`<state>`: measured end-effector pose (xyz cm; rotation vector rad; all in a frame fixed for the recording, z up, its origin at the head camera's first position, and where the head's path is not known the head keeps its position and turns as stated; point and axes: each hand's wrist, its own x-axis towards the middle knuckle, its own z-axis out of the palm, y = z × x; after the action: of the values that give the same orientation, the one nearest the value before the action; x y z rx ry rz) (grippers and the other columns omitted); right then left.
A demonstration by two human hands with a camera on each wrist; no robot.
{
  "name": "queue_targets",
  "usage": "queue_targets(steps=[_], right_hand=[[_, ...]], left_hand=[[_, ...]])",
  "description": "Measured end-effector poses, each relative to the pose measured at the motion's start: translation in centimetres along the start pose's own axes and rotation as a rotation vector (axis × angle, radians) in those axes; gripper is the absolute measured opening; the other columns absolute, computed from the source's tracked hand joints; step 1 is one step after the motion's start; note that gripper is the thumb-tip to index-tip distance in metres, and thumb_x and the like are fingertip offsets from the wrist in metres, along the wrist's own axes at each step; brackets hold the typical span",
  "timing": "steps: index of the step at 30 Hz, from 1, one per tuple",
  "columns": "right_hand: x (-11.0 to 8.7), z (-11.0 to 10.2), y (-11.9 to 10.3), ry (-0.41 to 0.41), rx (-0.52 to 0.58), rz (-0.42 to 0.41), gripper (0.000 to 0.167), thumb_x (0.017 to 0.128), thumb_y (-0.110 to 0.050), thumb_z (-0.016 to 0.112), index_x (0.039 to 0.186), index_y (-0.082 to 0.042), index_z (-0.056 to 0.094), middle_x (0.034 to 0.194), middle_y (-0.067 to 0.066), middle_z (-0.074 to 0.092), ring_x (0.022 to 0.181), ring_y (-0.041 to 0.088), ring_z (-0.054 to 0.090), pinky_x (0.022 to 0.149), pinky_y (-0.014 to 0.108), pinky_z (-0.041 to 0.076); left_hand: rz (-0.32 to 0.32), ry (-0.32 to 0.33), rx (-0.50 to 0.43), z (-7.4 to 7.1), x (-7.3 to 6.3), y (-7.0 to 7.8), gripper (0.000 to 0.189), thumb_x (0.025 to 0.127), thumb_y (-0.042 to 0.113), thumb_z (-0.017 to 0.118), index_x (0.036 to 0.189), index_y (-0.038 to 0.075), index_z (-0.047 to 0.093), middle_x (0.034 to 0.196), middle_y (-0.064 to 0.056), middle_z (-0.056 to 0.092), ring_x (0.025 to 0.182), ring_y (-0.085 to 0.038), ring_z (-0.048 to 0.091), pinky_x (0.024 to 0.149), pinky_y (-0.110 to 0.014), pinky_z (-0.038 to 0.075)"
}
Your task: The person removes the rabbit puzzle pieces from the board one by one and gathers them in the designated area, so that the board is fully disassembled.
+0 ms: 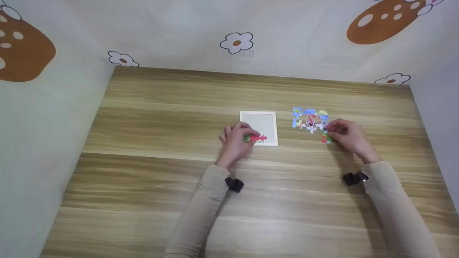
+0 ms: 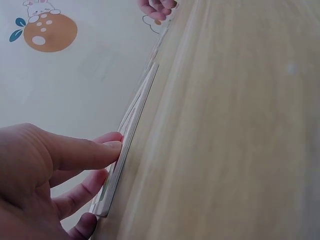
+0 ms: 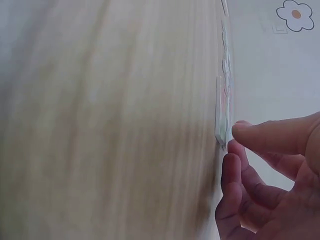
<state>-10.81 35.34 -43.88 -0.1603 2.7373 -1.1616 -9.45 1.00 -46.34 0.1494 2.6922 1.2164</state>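
Observation:
A white picture frame (image 1: 276,129) with a grey inside lies flat on the table. My left hand (image 1: 237,139) is over its lower left corner, thumb and forefinger together at a red and green puzzle piece (image 1: 255,138) low in the frame. In the left wrist view the fingers of my left hand (image 2: 65,170) lie along the frame's edge (image 2: 135,120). A loose cluster of puzzle pieces (image 1: 311,123) sits right of the frame. My right hand (image 1: 349,138) is beside the green and red corner piece (image 1: 325,138), its thumb and forefinger slightly apart in the right wrist view.
The wooden table (image 1: 161,132) meets a pale wall (image 1: 179,39) with flower drawings at the back. Other walls rise at the left and right sides. A black wrist mount (image 1: 235,184) is strapped to the left sleeve, another mount (image 1: 355,178) to the right one.

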Motion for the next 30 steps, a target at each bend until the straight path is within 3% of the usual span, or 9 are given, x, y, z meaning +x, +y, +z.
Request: queue_targets(steps=[10,16,20,25,30], right_hand=[[0.5,1.5,-2.4,-0.015,0.006,-0.002,0.018,0.086,0.004,0.065,0.104,0.007,0.063,0.100,0.021,0.063,0.083,0.021,0.058,0.067,0.020,0.046],[1.0,3.2,-4.3,-0.016,0.037,-0.079,0.018,0.084,0.006,0.065,0.102,0.006,0.064,0.103,0.019,0.060,0.087,0.023,0.056,0.074,0.025,0.044],[1.4,4.4,-5.3,-0.032,0.084,-0.131,0.018,0.083,0.007,0.066,0.101,0.005,0.065,0.103,0.018,0.059,0.088,0.025,0.057,0.077,0.028,0.044],[1.8,6.1,-6.3,-0.071,0.115,-0.195,0.019,0.082,0.008,0.067,0.101,0.006,0.067,0.103,0.018,0.061,0.091,0.028,0.059,0.078,0.026,0.045],[2.1,7.4,-7.7,-0.127,0.120,-0.220,0.024,0.083,0.009,0.065,0.107,0.007,0.067,0.106,0.019,0.065,0.097,0.031,0.062,0.083,0.037,0.047]], left_hand=[[0.006,0.000,0.019,-0.2,0.2,0.5,0.020,0.079,0.010,0.077,0.095,0.022,0.075,0.120,0.001,0.055,0.114,-0.028,0.034,0.092,-0.050,0.019],[0.021,0.030,-0.022,-0.9,0.4,0.1,0.019,0.079,0.009,0.077,0.094,0.020,0.075,0.118,0.001,0.056,0.114,-0.029,0.036,0.095,-0.050,0.018],[-0.004,0.047,-0.032,-1.7,0.5,-0.6,0.019,0.079,0.011,0.077,0.095,0.021,0.075,0.120,0.000,0.056,0.116,-0.029,0.036,0.097,-0.050,0.019],[-0.014,0.010,-0.032,-2.3,0.6,-1.4,0.023,0.079,0.010,0.076,0.099,0.021,0.074,0.126,-0.004,0.052,0.120,-0.030,0.033,0.097,-0.049,0.020],[0.024,-0.022,-0.022,-2.4,0.7,-2.1,0.030,0.078,0.010,0.077,0.105,0.022,0.073,0.127,-0.006,0.047,0.121,-0.030,0.031,0.096,-0.048,0.020]])
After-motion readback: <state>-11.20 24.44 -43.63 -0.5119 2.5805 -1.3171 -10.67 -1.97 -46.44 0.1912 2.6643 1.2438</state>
